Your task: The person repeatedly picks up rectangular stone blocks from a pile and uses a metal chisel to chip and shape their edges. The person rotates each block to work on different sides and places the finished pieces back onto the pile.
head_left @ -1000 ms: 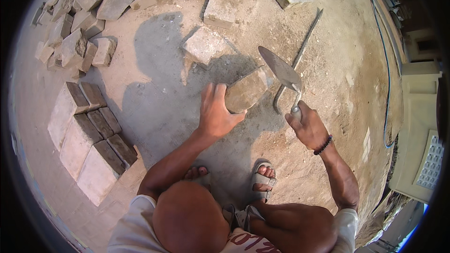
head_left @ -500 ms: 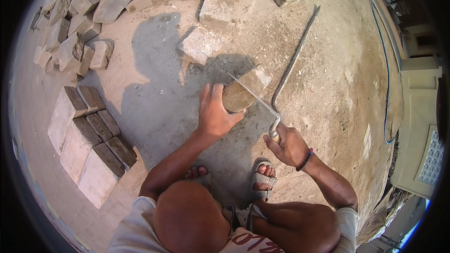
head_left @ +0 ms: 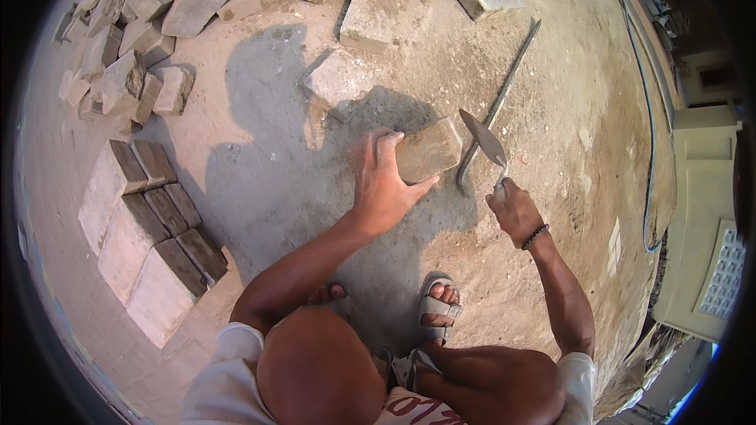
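In front of my feet, my left hand (head_left: 384, 185) is closed round the left end of a grey-brown brick (head_left: 429, 151), thumb along its near side and fingers at its far side. Whether the brick rests on the ground or is lifted a little, I cannot tell. My right hand (head_left: 516, 212) grips the handle of a trowel (head_left: 483, 138). The trowel's pointed blade is off the brick's right end, apart from it, and crosses above a bent metal bar (head_left: 513, 71) lying on the ground.
Neatly stacked bricks (head_left: 146, 252) stand at the left, and a loose heap of bricks (head_left: 201, 0) at the far left. Single bricks lie ahead, one pale block (head_left: 339, 79) just beyond my left hand. A blue hose (head_left: 647, 149) runs along the right beside a beige panel (head_left: 697, 212).
The trowel has moved from across the brick's top to past its right end, its blade turning to show its face. My left hand and the brick have shifted slightly right.
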`<state>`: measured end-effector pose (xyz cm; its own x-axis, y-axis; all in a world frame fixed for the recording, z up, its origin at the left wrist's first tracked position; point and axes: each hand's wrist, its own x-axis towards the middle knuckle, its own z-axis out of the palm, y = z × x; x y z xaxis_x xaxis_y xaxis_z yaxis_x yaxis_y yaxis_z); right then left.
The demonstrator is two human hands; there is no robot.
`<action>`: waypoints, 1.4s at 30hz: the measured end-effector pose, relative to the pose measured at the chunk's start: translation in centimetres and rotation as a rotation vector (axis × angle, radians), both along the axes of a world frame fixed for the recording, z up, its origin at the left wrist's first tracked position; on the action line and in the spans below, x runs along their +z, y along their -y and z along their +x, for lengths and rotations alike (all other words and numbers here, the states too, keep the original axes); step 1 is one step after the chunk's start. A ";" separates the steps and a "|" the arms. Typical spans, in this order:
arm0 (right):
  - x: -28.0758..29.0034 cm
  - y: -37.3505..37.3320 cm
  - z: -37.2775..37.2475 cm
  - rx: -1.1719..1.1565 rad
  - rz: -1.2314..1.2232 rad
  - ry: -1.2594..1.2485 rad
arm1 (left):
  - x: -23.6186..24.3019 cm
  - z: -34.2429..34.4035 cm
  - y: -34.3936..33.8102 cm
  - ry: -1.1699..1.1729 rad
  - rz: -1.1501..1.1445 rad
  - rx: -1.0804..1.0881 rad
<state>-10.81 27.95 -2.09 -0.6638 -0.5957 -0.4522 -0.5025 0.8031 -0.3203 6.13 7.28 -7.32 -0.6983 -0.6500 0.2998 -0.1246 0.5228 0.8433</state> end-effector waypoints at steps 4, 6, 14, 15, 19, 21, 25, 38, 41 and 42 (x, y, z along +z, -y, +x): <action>6.7 1.5 4.3 -0.022 -0.261 -0.117 | -0.1 -0.8 -0.1 -0.042 -0.022 -0.053; 8.7 1.5 5.8 0.037 -0.284 -0.164 | -0.8 -1.2 0.0 -0.059 -0.038 -0.109; 7.2 -0.2 3.4 0.342 -0.026 -0.482 | -1.4 -3.0 -0.9 -0.155 0.094 -0.080; 7.3 0.0 3.0 0.309 -0.035 -0.449 | -0.8 -3.5 -0.6 -0.135 0.083 -0.089; 8.1 1.9 1.1 0.152 -0.102 -0.313 | 0.0 -4.6 -0.6 -0.083 0.203 -0.128; 7.4 1.0 2.1 0.218 -0.129 -0.279 | -0.4 -4.2 -0.5 -0.072 0.225 -0.134; 5.6 0.2 1.6 0.149 -0.168 -0.204 | -1.0 -3.2 -0.2 -0.060 0.173 -0.147; 0.1 3.0 5.7 -0.145 -0.511 0.124 | 0.8 -1.4 4.2 0.038 0.299 0.008; -1.0 4.9 7.4 -0.106 -0.502 0.125 | -0.2 -0.7 5.6 0.045 0.345 0.124; -1.3 5.2 7.9 -0.093 -0.485 0.180 | -0.5 -0.4 5.5 0.027 0.462 0.125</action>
<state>-2.89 22.77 -3.39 -0.6612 -0.7069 -0.2513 -0.3386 0.5801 -0.7409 5.71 1.80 -7.86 -0.6102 -0.7902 -0.0577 -0.1876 0.0733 0.9795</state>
